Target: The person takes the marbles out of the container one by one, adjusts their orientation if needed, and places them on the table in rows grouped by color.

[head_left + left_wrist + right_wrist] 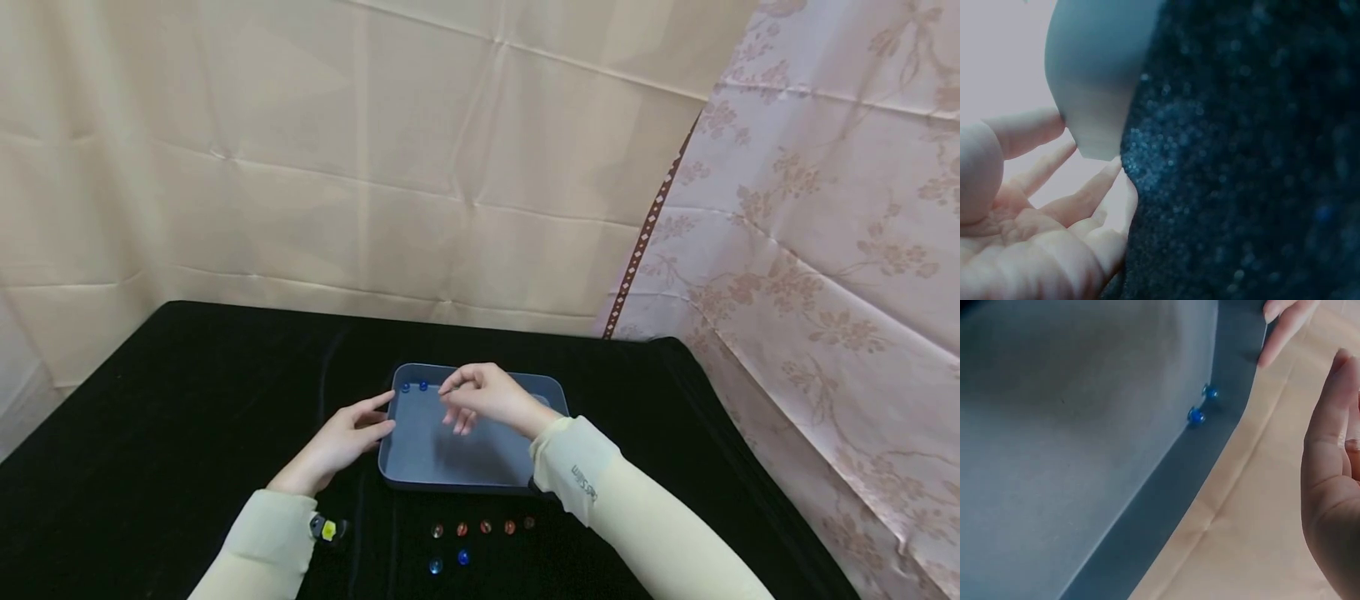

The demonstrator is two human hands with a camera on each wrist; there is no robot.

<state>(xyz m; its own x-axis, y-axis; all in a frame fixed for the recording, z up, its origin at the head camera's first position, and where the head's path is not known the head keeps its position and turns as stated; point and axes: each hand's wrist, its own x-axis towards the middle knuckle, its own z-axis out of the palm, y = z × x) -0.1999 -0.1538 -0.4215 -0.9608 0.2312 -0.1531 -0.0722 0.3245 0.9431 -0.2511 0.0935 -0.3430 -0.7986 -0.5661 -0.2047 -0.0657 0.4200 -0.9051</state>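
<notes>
A grey-blue rectangular tray (480, 483) lies on the black cloth. Two blue marbles (415, 387) sit in its far left corner; the right wrist view shows these blue marbles (1200, 406) against the wall. My left hand (347, 437) touches the tray's left side with extended fingers, which also meet the tray wall (1094, 125) in the left wrist view. Over the tray hangs my right hand (483, 396), thumb and forefinger brought together. At the right wrist view's edge, that hand (1335, 481) seems to pinch a small glassy marble (1353, 445), mostly hidden.
In front of the tray, several clear and orange marbles (486, 527) form a row on the black cloth (225, 400). Nearer lie a light blue marble (436, 566) and a dark blue marble (463, 557). Cream curtain (405, 167) and floral curtain (825, 208) hang behind and right.
</notes>
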